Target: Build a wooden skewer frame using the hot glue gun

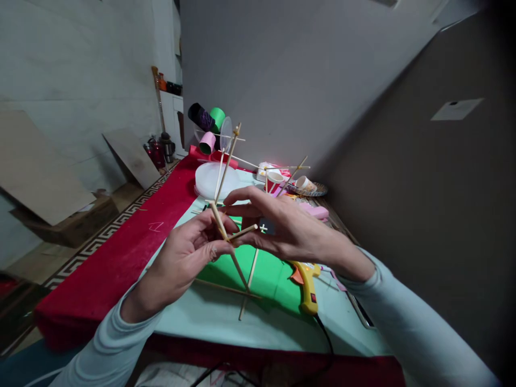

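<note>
Both hands are at a frame of thin wooden sticks [239, 271], joined at crossing points and standing over a green sheet [266, 277]. My left hand [191, 250] is closed, its thumb and fingers pinching the frame at a joint where a short stick juts to the right. From the other side my right hand [282, 223] reaches in with bent fingers on the same frame; its fingertips are partly hidden behind the sticks. A yellow hot glue gun [309, 290] with an orange trigger lies on the sheet, below my right wrist.
A pale cloth [193, 322] covers part of the red tablecloth [108, 269]. Farther back are a translucent round lid [213, 180], coloured paper tubes [207, 141], a paper cup [305, 184] and pink pieces [314, 210]. A black cord [328, 336] trails off the front edge. Grey walls rise behind and right.
</note>
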`<state>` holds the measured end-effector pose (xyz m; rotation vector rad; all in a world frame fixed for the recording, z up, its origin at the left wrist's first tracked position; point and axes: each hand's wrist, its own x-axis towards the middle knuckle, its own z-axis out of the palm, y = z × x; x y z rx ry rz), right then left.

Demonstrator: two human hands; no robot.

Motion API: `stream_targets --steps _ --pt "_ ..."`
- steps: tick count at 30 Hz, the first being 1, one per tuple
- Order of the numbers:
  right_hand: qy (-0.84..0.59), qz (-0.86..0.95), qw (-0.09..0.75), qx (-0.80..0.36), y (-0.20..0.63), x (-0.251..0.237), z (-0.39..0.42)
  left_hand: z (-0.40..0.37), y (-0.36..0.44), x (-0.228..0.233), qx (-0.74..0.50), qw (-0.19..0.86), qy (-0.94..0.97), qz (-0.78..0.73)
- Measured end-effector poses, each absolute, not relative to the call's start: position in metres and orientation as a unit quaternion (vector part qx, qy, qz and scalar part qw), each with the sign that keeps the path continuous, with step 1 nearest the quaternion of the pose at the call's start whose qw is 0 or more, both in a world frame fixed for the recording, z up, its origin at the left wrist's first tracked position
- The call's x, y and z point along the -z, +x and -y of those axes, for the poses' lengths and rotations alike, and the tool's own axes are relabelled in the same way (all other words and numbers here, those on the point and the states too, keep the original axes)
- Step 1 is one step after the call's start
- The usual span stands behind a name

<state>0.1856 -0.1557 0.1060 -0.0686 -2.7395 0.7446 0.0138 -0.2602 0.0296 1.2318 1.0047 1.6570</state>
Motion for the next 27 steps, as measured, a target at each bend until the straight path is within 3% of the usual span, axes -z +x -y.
stream_targets --steps 7,15,19,24,27 --pt "-0.038 0.866 0.293 -0.405 0.192 -0.059 0.159 0.262 0.015 -0.029 -0.680 0.390 0.486 -0.386" --pt "-0.041 0.834 0.386 -0.393 0.204 -0.037 0.185 0.264 0.014 -0.026 -0.646 0.359 0.516 -0.433" --pt "-0.048 0.839 0.386 -0.379 0.206 -0.038 0.192 0.267 0.012 -0.026 -0.630 0.336 0.533 -0.454" --pt "-0.070 0.869 0.400 -0.282 0.207 -0.039 0.192 0.270 0.009 -0.025 -0.608 0.334 0.544 -0.471" --pt "-0.079 0.848 0.430 -0.299 0.208 -0.038 0.197 0.271 0.009 -0.022 -0.611 0.347 0.535 -0.469"
